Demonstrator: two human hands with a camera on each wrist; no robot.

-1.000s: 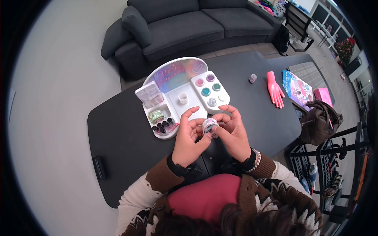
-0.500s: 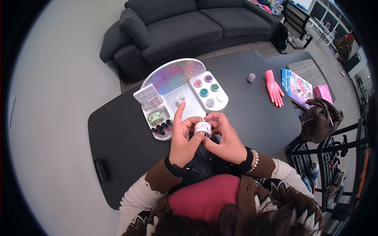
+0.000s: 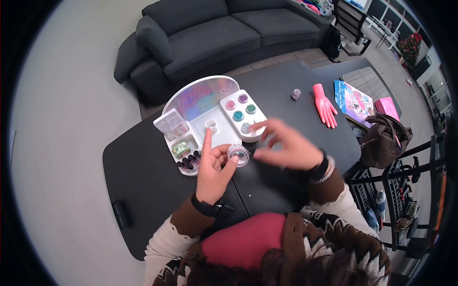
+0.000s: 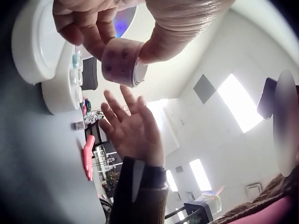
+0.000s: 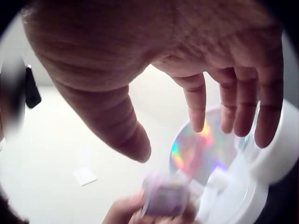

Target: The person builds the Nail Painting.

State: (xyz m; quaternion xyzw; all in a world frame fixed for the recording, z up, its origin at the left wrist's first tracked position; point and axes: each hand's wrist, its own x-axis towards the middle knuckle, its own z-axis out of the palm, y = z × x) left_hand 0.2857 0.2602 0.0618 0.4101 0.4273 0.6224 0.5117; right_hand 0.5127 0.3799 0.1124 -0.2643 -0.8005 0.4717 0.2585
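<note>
My left hand [image 3: 213, 172] pinches a small pink-and-white patterned roll [image 3: 238, 155] between thumb and fingers, its index finger pointing forward. The roll's printed side shows in the left wrist view [image 4: 120, 63]. My right hand [image 3: 291, 147], blurred, is apart from the roll on its right, fingers spread and holding nothing. Just beyond both hands stands a white vanity-style tray [image 3: 223, 136] with a shiny rainbow back panel [image 3: 202, 97]. In its left part sit a green roll [image 3: 181, 149] and several black-capped little bottles [image 3: 189, 161].
Small glitter pots [image 3: 238, 116] fill the tray's right part; a white cup [image 3: 211, 125] stands in its middle. To the right on the black table [image 3: 138, 190] lie a small jar [image 3: 296, 94], a pink model hand [image 3: 325, 108], a colourful box [image 3: 355, 102] and a brown bag [image 3: 385, 140].
Both hands were on the roll; the right hand has let go and moved off to the right. The left hand still holds the roll, now turned with its round end facing up.
</note>
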